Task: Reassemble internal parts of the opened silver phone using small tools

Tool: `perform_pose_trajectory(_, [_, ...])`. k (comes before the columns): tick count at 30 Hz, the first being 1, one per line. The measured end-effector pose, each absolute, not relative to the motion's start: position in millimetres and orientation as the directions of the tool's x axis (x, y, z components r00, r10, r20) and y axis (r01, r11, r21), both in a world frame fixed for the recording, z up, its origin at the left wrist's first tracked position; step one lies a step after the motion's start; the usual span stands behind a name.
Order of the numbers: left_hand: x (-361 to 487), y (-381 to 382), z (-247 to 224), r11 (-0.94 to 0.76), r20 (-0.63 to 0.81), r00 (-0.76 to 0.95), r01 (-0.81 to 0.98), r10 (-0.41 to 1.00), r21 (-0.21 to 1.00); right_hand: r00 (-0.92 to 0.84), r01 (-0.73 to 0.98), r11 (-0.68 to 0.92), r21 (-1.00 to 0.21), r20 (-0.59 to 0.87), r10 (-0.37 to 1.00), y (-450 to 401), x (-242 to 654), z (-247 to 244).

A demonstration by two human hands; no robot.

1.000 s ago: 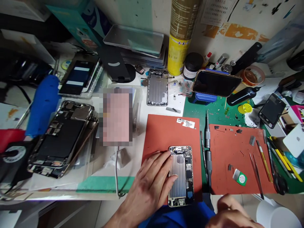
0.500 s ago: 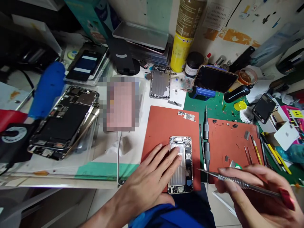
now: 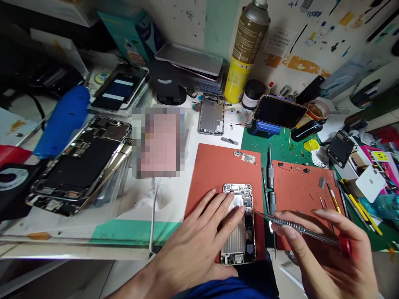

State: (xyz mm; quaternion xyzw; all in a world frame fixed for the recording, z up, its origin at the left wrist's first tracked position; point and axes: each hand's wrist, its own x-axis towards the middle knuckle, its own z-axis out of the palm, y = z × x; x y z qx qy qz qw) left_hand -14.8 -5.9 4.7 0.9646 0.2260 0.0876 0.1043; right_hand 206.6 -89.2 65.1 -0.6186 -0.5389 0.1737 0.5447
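Note:
An opened phone (image 3: 238,238), its inner parts and ribbed silver battery area exposed, lies face up on the left red-brown mat. My left hand (image 3: 199,236) rests flat across its left side, fingers stretched over the frame and covering part of it. In my right hand (image 3: 330,245) is a slim metal screwdriver (image 3: 307,234) with a ringed grip and a red end cap, pinched between thumb and fingers. Its thin tip points left and is at the phone's right edge; whether it touches cannot be made out.
A small circuit board (image 3: 245,156) lies higher on the left mat (image 3: 215,166). Grey pen-like tools (image 3: 270,172) stand between it and the right mat (image 3: 302,187), which bears small parts. Farther back are a yellow spray can (image 3: 246,58), a propped phone (image 3: 279,111) and another opened phone (image 3: 84,158).
My right hand has moved left, bringing the screwdriver tip to the phone's edge. My left index finger reaches slightly farther right over the phone. The view has shifted a little.

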Motion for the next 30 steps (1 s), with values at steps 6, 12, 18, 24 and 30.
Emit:
perform_pose_trajectory(6, [-16.0, -4.7, 3.9, -0.871, 0.133, 0.878, 0.417, 0.46, 0.26, 0.319, 0.494, 0.222, -0.841, 0.413, 0.853, -77.3, 210.3, 70.0])
perform_pose_trajectory(12, [-12.1, -6.6, 4.6, -0.855, 0.124, 0.864, 0.444, 0.488, 0.268, 0.195, 0.516, 0.252, -0.819, 0.399, 0.896, -77.2, 215.3, 64.7])
perform_pose_trajectory(18, [-10.6, -7.3, 5.2, -0.849, 0.098, 0.866, 0.448, 0.49, 0.28, 0.229, 0.533, 0.26, -0.805, 0.433, 0.872, -83.0, 215.6, 56.1])
perform_pose_trajectory(24, [-10.3, -6.1, 4.2, -0.838, 0.106, 0.862, 0.444, 0.496, 0.317, 0.169, 0.544, 0.306, -0.782, 0.459, 0.872, -80.8, 213.1, 53.8])
perform_pose_trajectory(30, [-10.1, -6.9, 3.0, -0.827, 0.113, 0.851, 0.455, 0.513, 0.33, 0.196, 0.561, 0.32, -0.763, 0.498, 0.845, -72.8, 210.7, 45.5])
